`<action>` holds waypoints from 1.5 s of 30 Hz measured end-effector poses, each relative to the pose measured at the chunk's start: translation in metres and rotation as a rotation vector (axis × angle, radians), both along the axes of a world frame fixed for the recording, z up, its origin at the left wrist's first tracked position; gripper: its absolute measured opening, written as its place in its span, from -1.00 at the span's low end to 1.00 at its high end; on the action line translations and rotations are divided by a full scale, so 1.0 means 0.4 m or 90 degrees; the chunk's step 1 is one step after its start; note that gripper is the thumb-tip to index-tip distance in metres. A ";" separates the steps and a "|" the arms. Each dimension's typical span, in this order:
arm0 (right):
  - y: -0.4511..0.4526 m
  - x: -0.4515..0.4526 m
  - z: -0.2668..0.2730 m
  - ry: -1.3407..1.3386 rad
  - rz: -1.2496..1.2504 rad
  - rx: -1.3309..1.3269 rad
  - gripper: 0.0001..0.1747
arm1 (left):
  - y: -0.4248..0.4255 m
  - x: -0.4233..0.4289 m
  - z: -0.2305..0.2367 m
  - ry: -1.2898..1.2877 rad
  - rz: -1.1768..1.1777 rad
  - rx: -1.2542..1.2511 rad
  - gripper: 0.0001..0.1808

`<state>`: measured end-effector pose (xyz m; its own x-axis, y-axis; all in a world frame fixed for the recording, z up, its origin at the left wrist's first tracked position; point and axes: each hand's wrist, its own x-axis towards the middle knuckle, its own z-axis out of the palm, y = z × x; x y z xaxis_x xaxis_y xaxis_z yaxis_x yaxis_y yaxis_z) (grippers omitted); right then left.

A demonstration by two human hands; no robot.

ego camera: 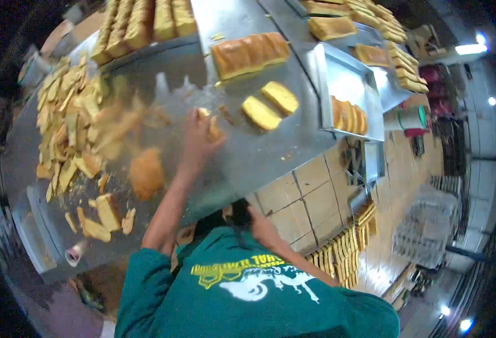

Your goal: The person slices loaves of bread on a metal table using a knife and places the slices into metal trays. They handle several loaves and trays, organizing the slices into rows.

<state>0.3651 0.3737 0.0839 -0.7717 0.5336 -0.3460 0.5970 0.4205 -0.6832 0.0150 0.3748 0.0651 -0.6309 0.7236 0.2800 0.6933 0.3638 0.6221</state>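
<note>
My left hand (197, 137) is over the metal table (264, 156), its fingers closed around a small piece of bread (215, 132). Blurred bread scraps (125, 118) lie to its left, along with a blurred brown piece of crust (147, 173). Two cut yellow bread slices (261, 113) rest flat to the right of this hand. Behind them sits a loaf with a browned top (250, 55). Low by the table's front edge, my right hand (251, 211) is mostly hidden by a dark object (238, 211) that I cannot identify.
A large heap of crust trimmings (68, 114) covers the table's left side. Long loaves (142, 21) stand at the back left. At the right, a metal tray (347, 80) holds several slices. Rows of bread (336, 257) stand low on the right, near a plastic crate (425, 224).
</note>
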 end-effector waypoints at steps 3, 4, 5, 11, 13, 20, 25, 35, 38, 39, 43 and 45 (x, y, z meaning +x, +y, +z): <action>0.057 0.045 0.048 -0.255 -0.038 -0.250 -0.52 | -0.040 0.039 -0.003 -0.044 0.064 0.021 -0.15; 0.065 0.029 0.046 -0.120 -0.038 -0.131 -0.52 | -0.050 0.026 -0.013 -0.055 0.112 0.061 -0.15; 0.065 0.007 0.038 0.018 -0.040 -0.016 -0.51 | -0.078 0.019 -0.022 -0.049 0.124 0.053 -0.15; 0.124 -0.214 0.029 0.168 -0.132 0.073 -0.52 | -0.138 0.020 -0.016 -0.489 0.241 0.140 -0.27; 0.165 -0.226 0.041 0.150 -0.168 0.107 -0.51 | -0.142 0.022 0.018 -0.209 0.304 0.024 -0.31; 0.351 -0.265 -0.029 0.215 0.021 0.394 -0.67 | -0.007 0.116 0.091 -0.218 0.118 0.114 -0.34; 0.747 -0.317 -0.039 0.132 -0.154 0.486 -0.48 | 0.086 0.131 0.086 0.031 0.317 -0.009 -0.21; 0.909 -0.449 -0.020 0.072 0.049 -0.060 -0.28 | -0.009 0.109 0.025 -0.672 0.364 0.134 -0.34; 0.715 -0.429 0.127 0.171 0.002 -0.301 -0.33 | -0.170 0.221 0.015 -0.698 0.394 0.156 -0.38; 0.640 -0.416 0.163 0.155 0.012 -0.356 -0.28 | -0.199 0.261 0.011 -0.705 0.420 0.152 -0.38; 0.435 -0.358 0.037 0.074 0.164 -0.263 -0.22 | -0.211 0.356 -0.011 -0.370 0.446 -0.047 -0.41; 0.372 -0.353 0.007 0.074 0.211 -0.144 -0.22 | -0.216 0.374 -0.031 -0.145 0.471 -0.102 -0.44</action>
